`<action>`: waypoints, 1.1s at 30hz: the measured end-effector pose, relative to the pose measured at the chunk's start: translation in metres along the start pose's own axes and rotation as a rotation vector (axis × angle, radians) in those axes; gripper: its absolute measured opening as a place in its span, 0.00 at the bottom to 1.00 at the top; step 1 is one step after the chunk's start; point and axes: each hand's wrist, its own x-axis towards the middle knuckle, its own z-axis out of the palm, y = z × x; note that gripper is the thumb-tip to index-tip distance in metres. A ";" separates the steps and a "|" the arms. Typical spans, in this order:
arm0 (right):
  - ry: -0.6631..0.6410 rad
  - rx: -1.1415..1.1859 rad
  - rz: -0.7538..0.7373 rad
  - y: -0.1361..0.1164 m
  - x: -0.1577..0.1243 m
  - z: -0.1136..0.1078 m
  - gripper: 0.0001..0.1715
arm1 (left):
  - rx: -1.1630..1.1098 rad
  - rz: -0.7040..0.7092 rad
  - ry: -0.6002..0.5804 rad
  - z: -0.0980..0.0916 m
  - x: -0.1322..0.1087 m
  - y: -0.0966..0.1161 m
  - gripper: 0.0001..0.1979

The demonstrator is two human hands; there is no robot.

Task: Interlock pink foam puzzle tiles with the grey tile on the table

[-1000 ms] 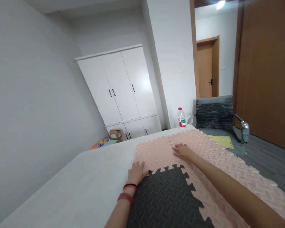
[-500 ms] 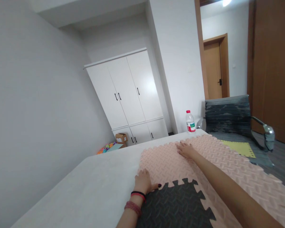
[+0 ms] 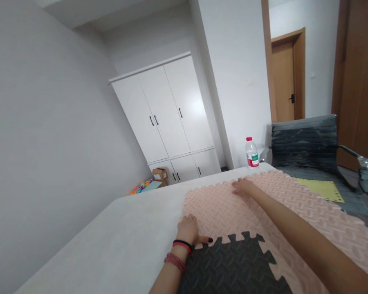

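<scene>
Pink foam mat tiles (image 3: 214,204) with a raised tread pattern lie on the white table, joined along their toothed edges to a black foam mat tile (image 3: 230,265) in front. My left hand (image 3: 188,229) rests on the left edge of the pink mat, fingers loosely bent at the edge. Its thumb stretches right across the seam with the black tile. Farther off, my right hand (image 3: 243,186) lies on the pink mat near its far edge, palm down. Its fingers are slightly bent and their tips point left. Neither hand lifts anything.
A plastic bottle (image 3: 252,153) with a red cap stands at the far edge of the white table (image 3: 135,228). To the right is a dark chair (image 3: 305,141) with a yellow sheet (image 3: 320,189) on its seat. Behind are cardboard boxes (image 3: 160,174) and a white cabinet (image 3: 171,118).
My right hand's fingers have drawn in from lying spread flat to more bent. My left hand stays at the mat's edge. The view has shifted slightly.
</scene>
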 end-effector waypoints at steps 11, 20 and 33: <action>0.137 -0.016 0.126 -0.002 0.012 0.006 0.23 | 0.019 -0.036 -0.014 -0.004 0.005 0.003 0.51; 0.098 -0.003 0.110 -0.014 -0.015 0.000 0.24 | 0.040 -0.016 -0.016 -0.008 -0.002 0.002 0.46; -0.024 -0.029 -0.214 0.005 -0.125 -0.024 0.28 | -0.002 -0.084 -0.061 -0.031 -0.020 0.008 0.23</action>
